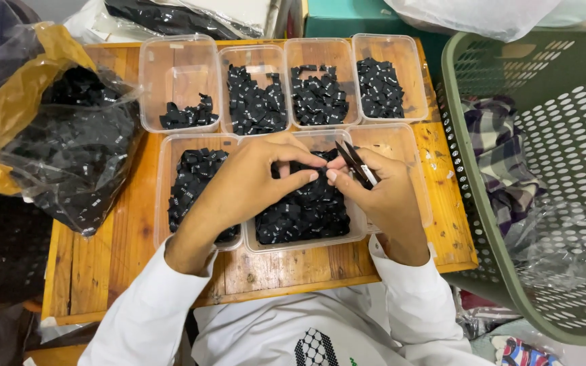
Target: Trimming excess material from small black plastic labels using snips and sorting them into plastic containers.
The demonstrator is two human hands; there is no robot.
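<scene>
White sleeves [171, 305] come up from the bottom edge over the near rim of a small wooden table [89, 264]. On it, nearest the body, three clear plastic tubs stand side by side: the left tub [194, 176] and the middle tub [306, 210] are heaped with small black fabric labels, while the right tub [408, 163] is mostly hidden behind the wrist.

The left hand [239, 183] lies across the left and middle tubs, fingers curled, thumb and forefinger pinched shut at their tips on something too small to make out. The right hand [381, 196] meets it fingertip to fingertip above the middle tub and clasps a pair of black snips [355, 164], blades slanting up and away from the thumb.

Beyond the hands, a row of four more clear tubs [279, 88] holds smaller heaps of the same labels. To the left, an open plastic bag [69, 149] with a brown lining spills more black labels. To the right stands a green perforated basket [544, 169] with checked cloth [503, 156] and clear film inside.
</scene>
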